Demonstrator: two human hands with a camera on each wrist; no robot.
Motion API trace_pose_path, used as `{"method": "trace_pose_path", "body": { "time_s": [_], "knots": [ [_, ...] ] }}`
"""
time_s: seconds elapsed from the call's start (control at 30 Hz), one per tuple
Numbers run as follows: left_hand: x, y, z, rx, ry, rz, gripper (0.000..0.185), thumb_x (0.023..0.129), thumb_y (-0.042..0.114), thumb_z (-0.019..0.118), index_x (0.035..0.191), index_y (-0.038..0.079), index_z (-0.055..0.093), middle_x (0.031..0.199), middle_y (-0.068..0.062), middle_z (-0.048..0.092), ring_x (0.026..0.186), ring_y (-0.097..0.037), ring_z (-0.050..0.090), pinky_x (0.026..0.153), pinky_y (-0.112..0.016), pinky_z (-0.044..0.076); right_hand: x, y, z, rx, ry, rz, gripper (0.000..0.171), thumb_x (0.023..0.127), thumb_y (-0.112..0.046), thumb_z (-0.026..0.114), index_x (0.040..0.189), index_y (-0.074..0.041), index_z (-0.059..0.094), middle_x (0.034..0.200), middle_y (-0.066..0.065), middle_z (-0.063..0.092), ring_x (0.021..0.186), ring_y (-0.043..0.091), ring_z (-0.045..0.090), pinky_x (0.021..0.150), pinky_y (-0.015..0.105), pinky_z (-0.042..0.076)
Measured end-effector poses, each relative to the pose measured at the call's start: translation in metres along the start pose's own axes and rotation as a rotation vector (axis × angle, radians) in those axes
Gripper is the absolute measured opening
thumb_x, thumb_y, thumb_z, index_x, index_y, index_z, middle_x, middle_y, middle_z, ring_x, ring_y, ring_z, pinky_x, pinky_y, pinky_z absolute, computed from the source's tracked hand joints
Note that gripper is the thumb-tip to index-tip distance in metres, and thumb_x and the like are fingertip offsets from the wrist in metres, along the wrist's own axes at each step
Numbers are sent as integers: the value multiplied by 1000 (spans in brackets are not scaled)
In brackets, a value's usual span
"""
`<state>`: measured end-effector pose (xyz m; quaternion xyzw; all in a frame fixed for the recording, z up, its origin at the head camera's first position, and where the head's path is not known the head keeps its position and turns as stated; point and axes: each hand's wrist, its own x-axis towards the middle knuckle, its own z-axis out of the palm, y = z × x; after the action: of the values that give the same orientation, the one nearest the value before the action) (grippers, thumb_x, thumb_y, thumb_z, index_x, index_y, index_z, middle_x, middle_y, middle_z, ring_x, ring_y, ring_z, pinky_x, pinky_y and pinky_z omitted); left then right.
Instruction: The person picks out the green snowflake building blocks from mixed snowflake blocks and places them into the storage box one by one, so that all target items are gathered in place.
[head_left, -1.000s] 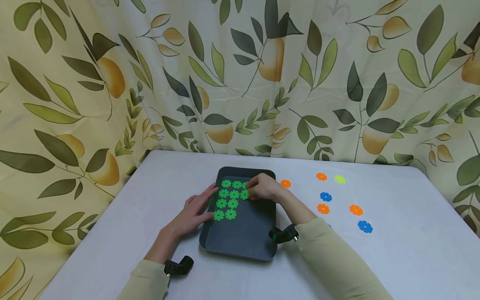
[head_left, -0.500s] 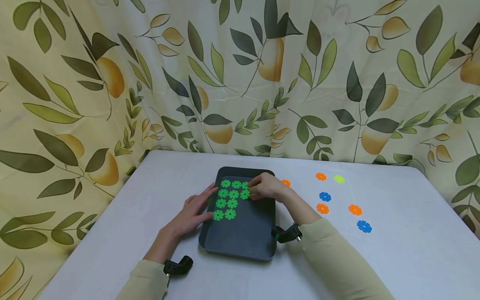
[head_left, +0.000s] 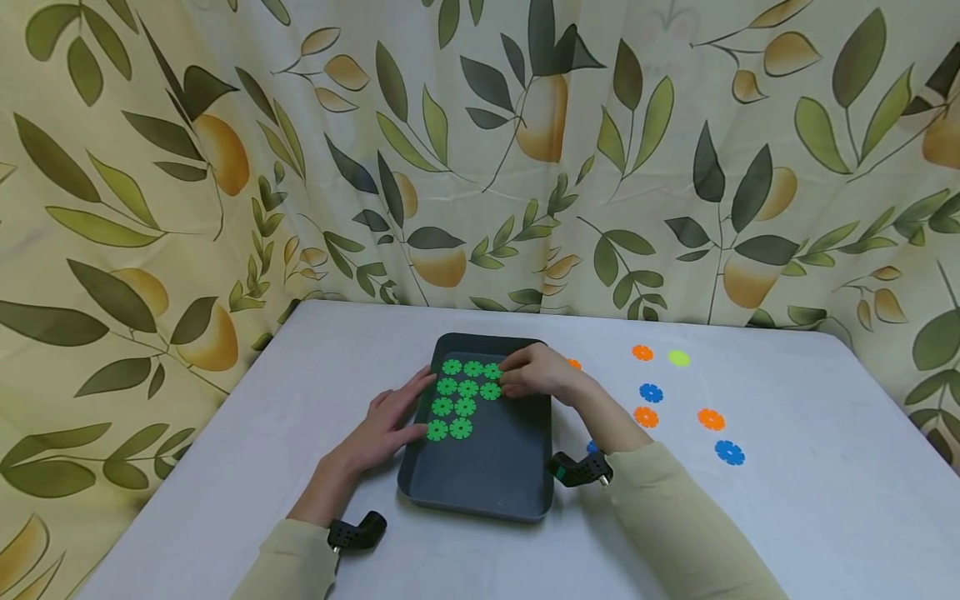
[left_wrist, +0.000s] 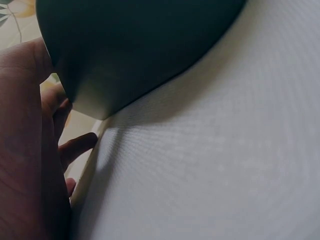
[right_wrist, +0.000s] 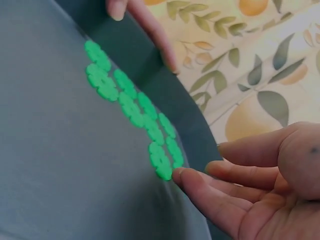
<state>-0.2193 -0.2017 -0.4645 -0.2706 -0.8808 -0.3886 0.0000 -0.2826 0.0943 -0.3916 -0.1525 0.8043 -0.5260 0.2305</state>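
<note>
Green notched plastic discs point(head_left: 465, 407) lie in rows at the left and far part of a dark grey tray point(head_left: 487, 487). My left hand point(head_left: 378, 433) rests against the tray's left wall, its fairly straight fingers and thumb at the rim. In the left wrist view, the tray's outer wall point(left_wrist: 135, 45) stands beside that hand. My right hand point(head_left: 540, 371) is over the tray's far right part, fingers at the right end of the two farthest rows. In the right wrist view, one fingertip touches an end green disc point(right_wrist: 159, 161), and the fingers are spread with nothing between them.
Right of the tray, loose discs lie on the white tablecloth point(head_left: 810, 517): orange discs point(head_left: 711, 419), blue discs point(head_left: 730, 452) and a yellow-green disc point(head_left: 678, 358). One blue disc is partly hidden by the right forearm. A leaf-and-fruit patterned curtain point(head_left: 480, 167) hangs behind the table.
My right hand has shifted slightly right, uncovering more of the green discs at the right end of the two farthest rows. The left hand and the tray stay in place.
</note>
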Motion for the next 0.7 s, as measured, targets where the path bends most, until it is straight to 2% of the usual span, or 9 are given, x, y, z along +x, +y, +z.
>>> {"method": "trace_pose_path", "body": {
  "time_s": [0.27,0.5,0.7],
  "knots": [
    [1,1,1,10,4,2,71,96,26,60,159,13,31,168,-5,17,151,-28,20,112,-59,11,-12,0,-10,66,-1,-59,43,100,-7,59,135,17,51,124,30,63,108,39,67,89,37,54],
    [2,1,3,12,13,20,71,96,24,61,159,12,31,167,-8,18,151,-31,21,112,-61,11,-29,0,-21,137,10,-73,45,101,-11,60,139,12,50,130,29,61,116,43,62,93,37,52],
    [1,2,2,2,11,-4,70,97,26,60,159,15,31,168,-5,17,151,-27,21,112,-59,11,-49,5,-37,195,45,-102,48,101,-13,61,142,8,49,130,25,63,116,37,64,95,37,51]
  ]
}}
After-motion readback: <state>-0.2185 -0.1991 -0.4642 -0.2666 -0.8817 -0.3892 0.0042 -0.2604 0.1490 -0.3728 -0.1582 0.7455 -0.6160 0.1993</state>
